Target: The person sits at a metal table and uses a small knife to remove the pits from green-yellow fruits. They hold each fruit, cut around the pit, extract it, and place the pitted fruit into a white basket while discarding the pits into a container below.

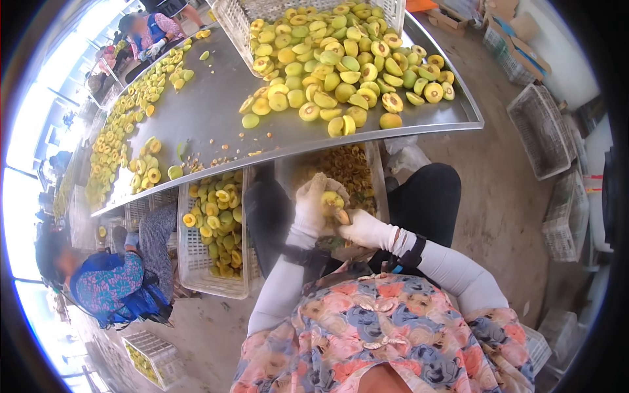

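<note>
Both my hands wear pale gloves and are close together in front of my lap. My left hand (310,201) grips a yellow-green stone-fruit piece (332,200). My right hand (364,229) is closed around a small tool with a light brown, wood-like handle (342,216), which meets the fruit's lower edge; its working end cannot be made out. Beneath my hands, between my knees, a container (377,179) holds brownish fruit scraps (350,164). On the metal table (196,123) ahead, halved stone fruit (324,73) spills from a tipped white plastic crate (231,29).
Left of my legs stands a crate (189,265) of fruit halves (221,221). A co-worker (105,285) sits farther left; another person (152,32) works across the table. Crates (540,130) line the right side. The table's metal edge (295,153) runs just beyond my hands.
</note>
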`<state>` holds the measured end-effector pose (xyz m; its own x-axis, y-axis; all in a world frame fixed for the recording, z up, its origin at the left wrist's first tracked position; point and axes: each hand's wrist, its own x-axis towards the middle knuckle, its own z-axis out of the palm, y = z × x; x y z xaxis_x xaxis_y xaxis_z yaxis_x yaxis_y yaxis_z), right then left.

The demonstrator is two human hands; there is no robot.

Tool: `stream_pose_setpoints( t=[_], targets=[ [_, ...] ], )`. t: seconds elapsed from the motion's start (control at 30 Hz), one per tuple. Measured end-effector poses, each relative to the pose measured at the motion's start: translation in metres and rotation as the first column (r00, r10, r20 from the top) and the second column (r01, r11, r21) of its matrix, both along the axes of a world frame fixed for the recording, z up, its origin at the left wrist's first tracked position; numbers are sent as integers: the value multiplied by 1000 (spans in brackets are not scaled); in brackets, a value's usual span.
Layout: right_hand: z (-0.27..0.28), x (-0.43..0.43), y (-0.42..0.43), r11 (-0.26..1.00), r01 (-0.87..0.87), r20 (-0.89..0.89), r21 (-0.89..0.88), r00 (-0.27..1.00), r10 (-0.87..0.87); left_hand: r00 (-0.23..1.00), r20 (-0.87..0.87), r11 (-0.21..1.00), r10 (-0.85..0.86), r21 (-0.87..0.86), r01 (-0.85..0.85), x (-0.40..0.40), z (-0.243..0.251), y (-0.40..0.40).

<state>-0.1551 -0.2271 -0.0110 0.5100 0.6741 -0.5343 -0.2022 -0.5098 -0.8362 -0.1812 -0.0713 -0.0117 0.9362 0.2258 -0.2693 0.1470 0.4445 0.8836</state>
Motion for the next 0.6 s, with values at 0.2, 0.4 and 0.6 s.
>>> stream_pose_setpoints(
  t=[0.2,0.4,0.6],
  targets=[
    [8,-2,2,1000,20,56,17,998,-21,1000,-20,1000,-20,-24,20,1,7,4],
    [-3,4,-1,997,-34,-80,68,996,40,999,33,996,32,-80,-29,2,10,2],
    [-8,1,5,999,50,202,6,978,-50,993,-49,970,112,-213,-120,7,4,-7]
  ],
)
